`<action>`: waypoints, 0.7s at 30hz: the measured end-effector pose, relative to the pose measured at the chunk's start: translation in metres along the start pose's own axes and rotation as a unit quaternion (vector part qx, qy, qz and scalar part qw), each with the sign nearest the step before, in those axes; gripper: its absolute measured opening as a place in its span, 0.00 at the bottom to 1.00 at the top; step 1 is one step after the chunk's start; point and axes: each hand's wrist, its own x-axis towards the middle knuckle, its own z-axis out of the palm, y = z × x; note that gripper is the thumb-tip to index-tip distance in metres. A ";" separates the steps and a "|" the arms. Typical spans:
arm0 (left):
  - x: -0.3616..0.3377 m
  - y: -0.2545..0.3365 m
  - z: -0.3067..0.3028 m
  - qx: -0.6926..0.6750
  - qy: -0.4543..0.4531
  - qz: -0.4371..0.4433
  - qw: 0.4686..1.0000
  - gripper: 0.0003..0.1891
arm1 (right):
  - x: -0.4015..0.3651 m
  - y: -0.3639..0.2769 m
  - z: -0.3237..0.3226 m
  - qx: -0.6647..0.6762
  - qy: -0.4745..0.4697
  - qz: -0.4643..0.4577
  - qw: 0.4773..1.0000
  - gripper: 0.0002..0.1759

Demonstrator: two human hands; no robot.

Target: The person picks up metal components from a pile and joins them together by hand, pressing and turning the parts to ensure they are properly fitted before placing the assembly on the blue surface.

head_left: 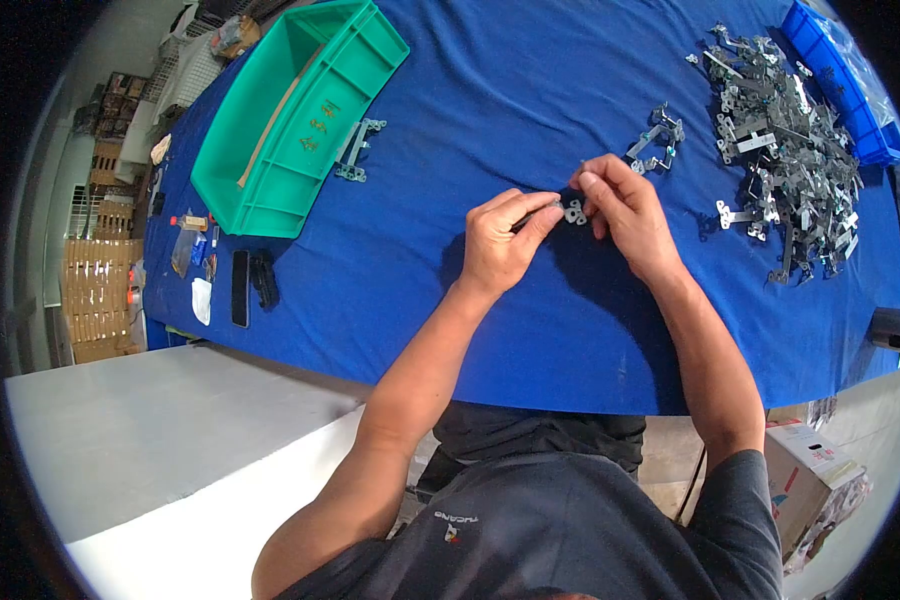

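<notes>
My left hand point(500, 240) pinches a small metal bracket point(574, 212) between thumb and fingertips, above the blue cloth. The bracket's end, with holes in it, pokes out toward the right; my fingers cover the rest. Close beside it is my right hand point(625, 210), its thumb and fingers pressed together. Something thin shows at those fingertips, too small to name. Just beyond the right hand, a few metal brackets point(656, 140) lie together on the cloth. A large heap of similar metal brackets point(785, 150) lies farther right.
At the left stands a green bin point(300, 185) with a metal bracket point(355, 150) beside it. A blue tray point(840, 85) borders the heap. A phone point(241, 288), a dark object point(264, 279) and a small bottle point(190, 222) lie near the left edge. A cardboard box point(810, 480) stands below right.
</notes>
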 end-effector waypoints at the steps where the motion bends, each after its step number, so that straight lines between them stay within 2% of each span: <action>1: 0.000 -0.002 0.000 -0.008 0.012 -0.010 1.000 0.09 | 0.001 0.001 0.002 0.022 0.016 -0.004 1.000 0.13; 2: 0.000 -0.003 0.000 -0.016 0.023 -0.020 0.999 0.09 | 0.002 0.001 0.004 0.043 0.031 -0.008 0.999 0.13; 5: 0.001 0.000 -0.002 -0.039 0.088 -0.037 0.995 0.09 | -0.002 -0.010 0.000 -0.090 -0.041 0.049 0.994 0.12; 9: -0.002 -0.001 -0.002 -0.078 0.073 -0.096 0.990 0.09 | -0.004 -0.013 0.003 -0.141 -0.038 0.020 0.989 0.11; 12: -0.002 -0.001 -0.002 -0.084 0.069 -0.091 0.990 0.09 | -0.001 -0.005 0.001 -0.160 -0.061 -0.020 0.985 0.10; 21: 0.000 0.000 -0.001 -0.078 0.060 -0.067 0.993 0.09 | -0.003 -0.011 0.003 -0.149 -0.044 0.003 0.988 0.09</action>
